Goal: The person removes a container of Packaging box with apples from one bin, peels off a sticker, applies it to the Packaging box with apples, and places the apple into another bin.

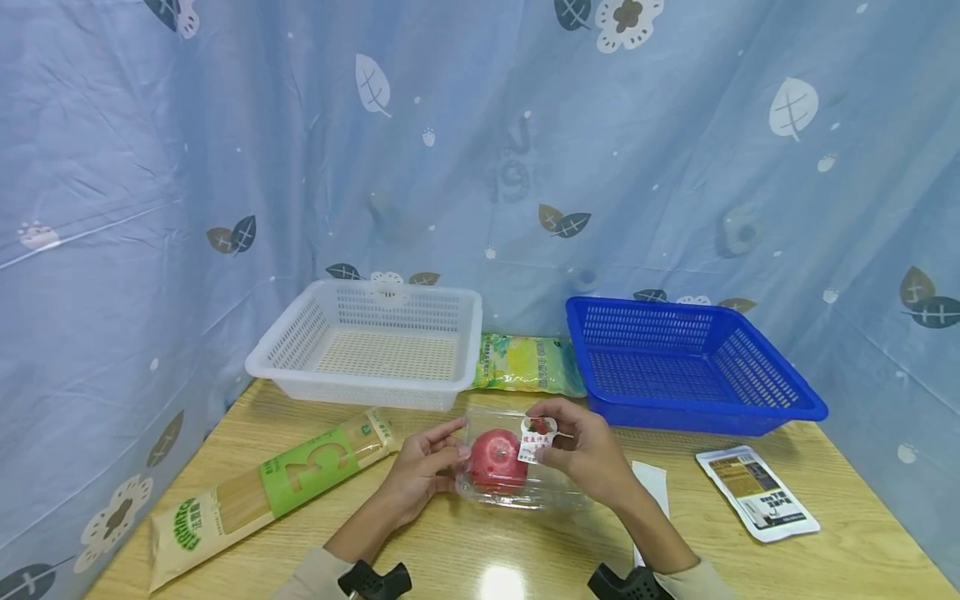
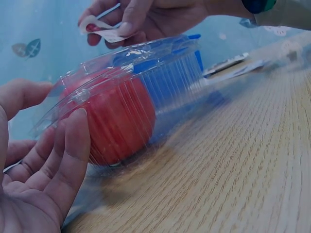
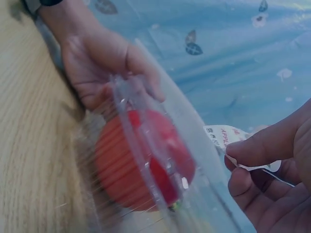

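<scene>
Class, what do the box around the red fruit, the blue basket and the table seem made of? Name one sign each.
Box: seemingly thin, glossy plastic; see-through with bright highlights.
Blue basket: probably moulded plastic, slightly shiny; evenly slotted walls.
Table: wood or wood-look laminate, smooth sheen; visible grain and glare.

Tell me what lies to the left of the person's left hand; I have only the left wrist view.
Observer: A long green-banded packet lies there, as the head view shows.
Operator: Go on, give me the back left.
Observer: A white basket stands there in the head view, to the left of the blue basket.
Operator: Now describe the face of the label that the right hand pinches.
Observer: It carries red lettering, readable only in part because the fingers cover some of it in the head view.
</scene>
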Tool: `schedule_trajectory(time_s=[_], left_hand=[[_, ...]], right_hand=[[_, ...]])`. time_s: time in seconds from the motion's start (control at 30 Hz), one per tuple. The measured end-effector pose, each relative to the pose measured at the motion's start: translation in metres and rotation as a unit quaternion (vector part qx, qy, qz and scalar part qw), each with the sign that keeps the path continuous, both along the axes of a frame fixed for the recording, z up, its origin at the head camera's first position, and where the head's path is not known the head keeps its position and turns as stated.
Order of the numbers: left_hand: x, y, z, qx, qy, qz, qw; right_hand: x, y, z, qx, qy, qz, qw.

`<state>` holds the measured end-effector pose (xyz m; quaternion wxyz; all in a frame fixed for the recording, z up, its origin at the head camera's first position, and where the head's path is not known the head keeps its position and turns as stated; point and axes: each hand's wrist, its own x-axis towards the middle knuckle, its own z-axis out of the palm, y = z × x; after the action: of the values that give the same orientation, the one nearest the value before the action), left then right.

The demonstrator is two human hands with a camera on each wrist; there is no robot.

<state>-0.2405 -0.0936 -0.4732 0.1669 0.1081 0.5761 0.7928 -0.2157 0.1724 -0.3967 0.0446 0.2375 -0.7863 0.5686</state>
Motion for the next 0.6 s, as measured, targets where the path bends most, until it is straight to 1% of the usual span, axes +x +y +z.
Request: schedule_trajectory(time_s=[0.23,0.5,0.6], left_hand=[[0.0,0.0004,-0.0003,-0.002,0.002,-0.002,1.0],[-0.0003,0.0009,0.0012,-0.003,0.001,0.0,1.0],[0.0003,0.0005,0.0014,0.0,-0.003,0.003,1.0]], right_hand=[[-0.0032,-0.0026,-0.0082,-0.001,0.015,0.001,0.9999],[-0.0042,-0.0068,-0.01,0.033,0.052,-0.004,0.9981],[-0.0046,-0.0086,-0.0095,0.048,0.053,-0.01,0.9974]])
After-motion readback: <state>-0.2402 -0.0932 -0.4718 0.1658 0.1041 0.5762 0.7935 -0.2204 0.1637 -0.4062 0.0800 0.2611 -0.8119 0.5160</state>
